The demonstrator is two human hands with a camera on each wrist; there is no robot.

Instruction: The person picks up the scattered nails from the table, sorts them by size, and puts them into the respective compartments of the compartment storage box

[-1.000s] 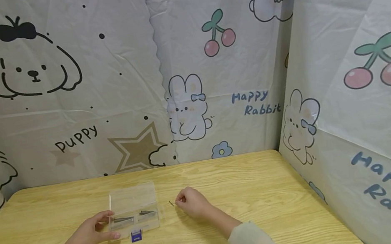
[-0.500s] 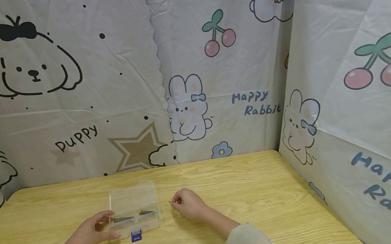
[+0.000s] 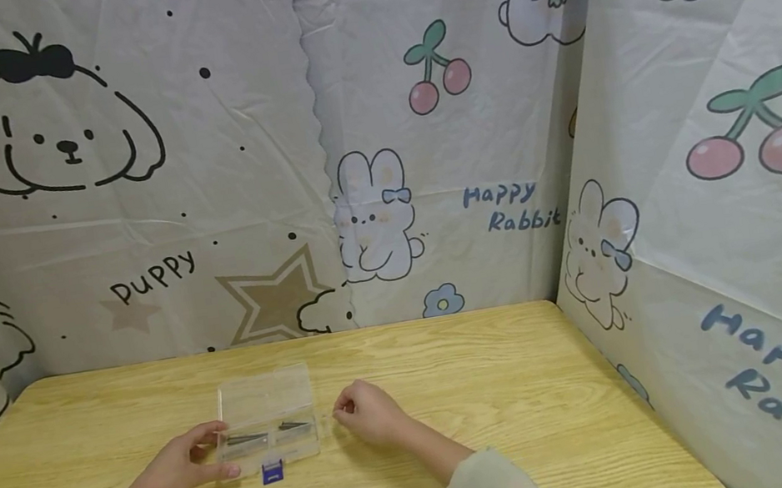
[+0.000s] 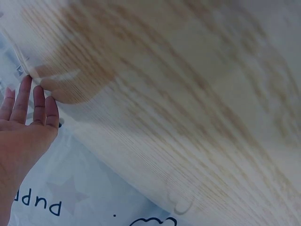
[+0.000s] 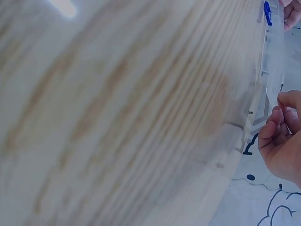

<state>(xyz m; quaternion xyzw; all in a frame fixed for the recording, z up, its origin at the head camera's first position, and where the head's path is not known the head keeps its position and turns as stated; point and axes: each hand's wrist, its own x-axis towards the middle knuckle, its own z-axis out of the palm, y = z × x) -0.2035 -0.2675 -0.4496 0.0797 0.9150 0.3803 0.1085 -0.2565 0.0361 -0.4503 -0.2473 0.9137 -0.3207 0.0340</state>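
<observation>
A clear plastic compartment box (image 3: 295, 454) lies on the wooden table with its lid (image 3: 265, 393) raised at the back and a blue latch (image 3: 272, 472) at the front. Dark screws lie in its left compartment (image 3: 247, 439) and right compartment (image 3: 293, 425). My left hand (image 3: 174, 470) grips the box's left side, thumb in front and fingers behind. Just right of the box, my right hand (image 3: 371, 413) has thumb and forefinger together. In the right wrist view, the tip of a small dark screw (image 5: 281, 87) pokes out from that pinch; the head view hides it.
The wooden table (image 3: 490, 398) reaches back to a printed cloth (image 3: 259, 171) hung behind it. Another cloth panel (image 3: 732, 243) stands along the right side.
My right hand has moved left toward the box, and the small screw seen at its fingertips earlier is now hidden in the head view. The left hand and box stay put.
</observation>
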